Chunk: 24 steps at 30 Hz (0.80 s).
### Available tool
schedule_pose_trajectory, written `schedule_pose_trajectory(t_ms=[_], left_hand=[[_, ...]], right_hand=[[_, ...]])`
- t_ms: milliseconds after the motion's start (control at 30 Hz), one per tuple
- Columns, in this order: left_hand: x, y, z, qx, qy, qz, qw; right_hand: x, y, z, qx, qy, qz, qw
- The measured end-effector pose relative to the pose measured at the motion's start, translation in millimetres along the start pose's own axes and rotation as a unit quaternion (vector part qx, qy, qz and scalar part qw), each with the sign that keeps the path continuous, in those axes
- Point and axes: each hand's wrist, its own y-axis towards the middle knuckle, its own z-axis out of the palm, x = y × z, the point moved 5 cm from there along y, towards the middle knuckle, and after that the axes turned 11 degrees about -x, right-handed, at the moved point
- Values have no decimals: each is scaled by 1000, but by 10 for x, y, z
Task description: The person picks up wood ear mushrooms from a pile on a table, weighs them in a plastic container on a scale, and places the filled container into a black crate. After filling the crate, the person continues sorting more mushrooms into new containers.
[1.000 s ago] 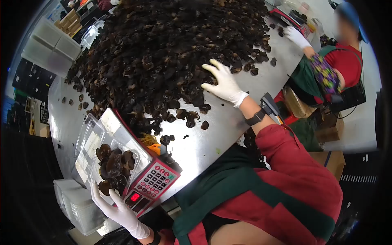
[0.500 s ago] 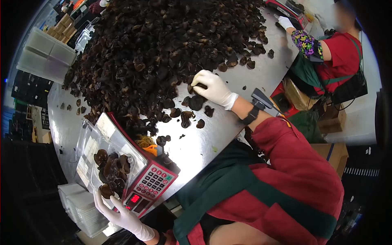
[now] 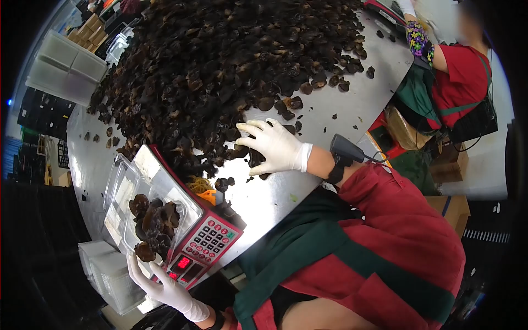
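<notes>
At the lower left of the frame the left hand point(image 3: 159, 283) in a white glove steadies the near edge of a clear plastic clamshell tray point(image 3: 124, 190) that sits on a red weighing scale point(image 3: 198, 250). The fingers are spread against the tray, not closed around it. A few dried wood ear mushrooms point(image 3: 154, 223) lie in the tray. It overhangs the scale, so a nudge could tip it and spill them.

At centre the right hand point(image 3: 272, 147) lies half curled over loose pieces at the edge of the large mushroom heap point(image 3: 220, 66) on the steel table point(image 3: 341, 113). I cannot tell whether it actually grips any. Pieces dragged towards the table edge could fall off.

The scale's display is too small to read. At the upper right a co-worker's patterned sleeve point(image 3: 418, 38) is cut off by the frame.
</notes>
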Motion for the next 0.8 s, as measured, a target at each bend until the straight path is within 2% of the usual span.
schedule_pose_trajectory(t_ms=[100,133,300,367,433,500,567,633,733,800], left_hand=[[62,-35,-6,6,10,0,1000],[58,-40,8,5,5,4,1000],[34,-31,9,13,15,21,1000],[18,-23,-6,10,18,25,999],[40,-24,-14,8,16,24,1000],[61,-29,-19,8,16,22,1000],[79,-38,-16,5,18,24,1000],[70,-41,-9,4,4,25,1000],[38,-33,-4,1,-8,29,1000],[31,-32,-9,1,-9,32,999]], right_hand=[[-70,-154,147,-7,20,45,999],[-85,-159,120,-63,25,33,997],[-212,-26,40,-123,67,49,989],[-310,69,-53,-139,168,126,968],[-343,175,-115,-136,186,135,964],[-281,280,-80,-48,198,122,971],[-152,299,92,85,117,47,988],[-106,301,292,148,43,43,987],[-209,325,29,97,97,54,989],[-369,228,-344,111,160,121,973]])
